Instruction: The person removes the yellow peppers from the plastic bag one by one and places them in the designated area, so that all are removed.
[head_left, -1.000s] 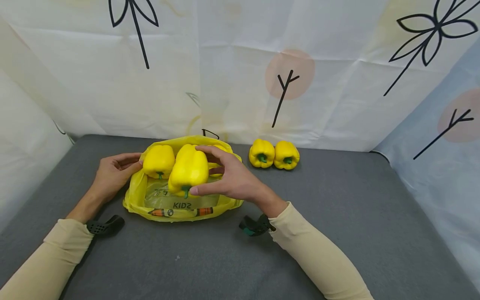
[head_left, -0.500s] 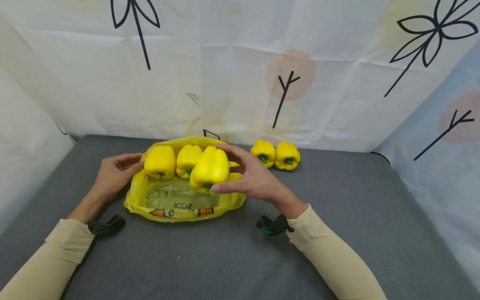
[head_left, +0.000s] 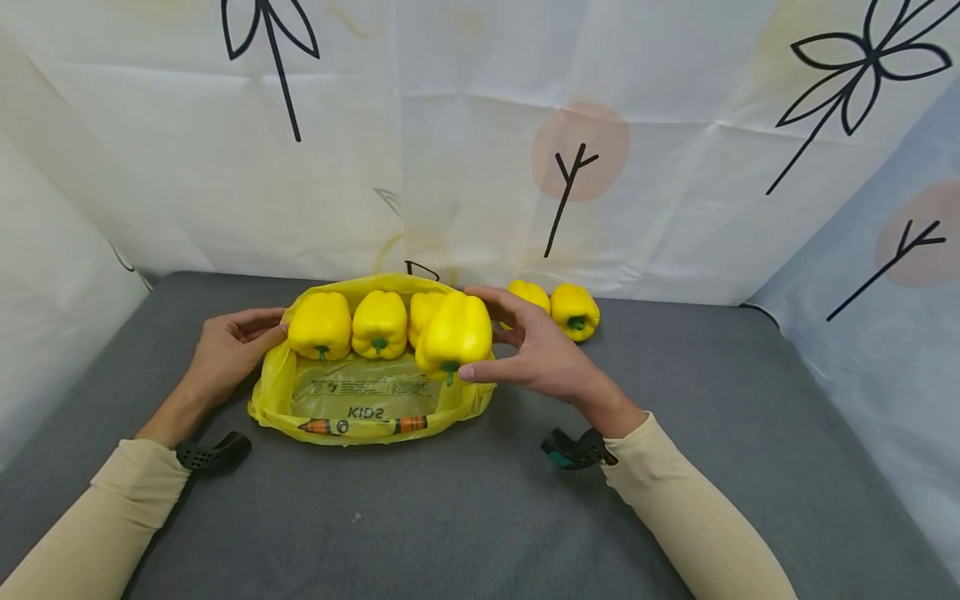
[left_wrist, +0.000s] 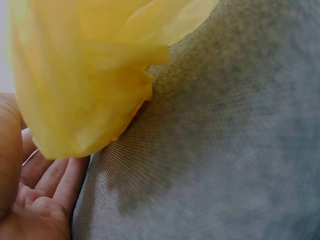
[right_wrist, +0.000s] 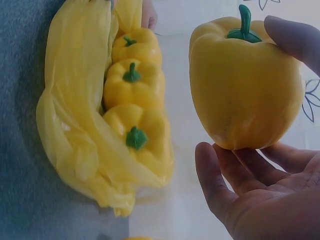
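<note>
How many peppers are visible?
6. In the bag: left pepper, middle pepper, right pepper. In the right hand: one pepper. On the table: inner pepper, outer pepper. More may be hidden.

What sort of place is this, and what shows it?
Likely a makeshift recording booth rather than a working kitchen: a gray tabletop closed in behind and at the sides by creased, printed white sheeting, and a dark band on each wrist.

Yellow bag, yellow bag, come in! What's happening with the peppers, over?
Right grip: one yellow pepper, raised. Left grip: edge of yellow bag. Three peppers in bag, two peppers on table. No blockage seen.
</note>
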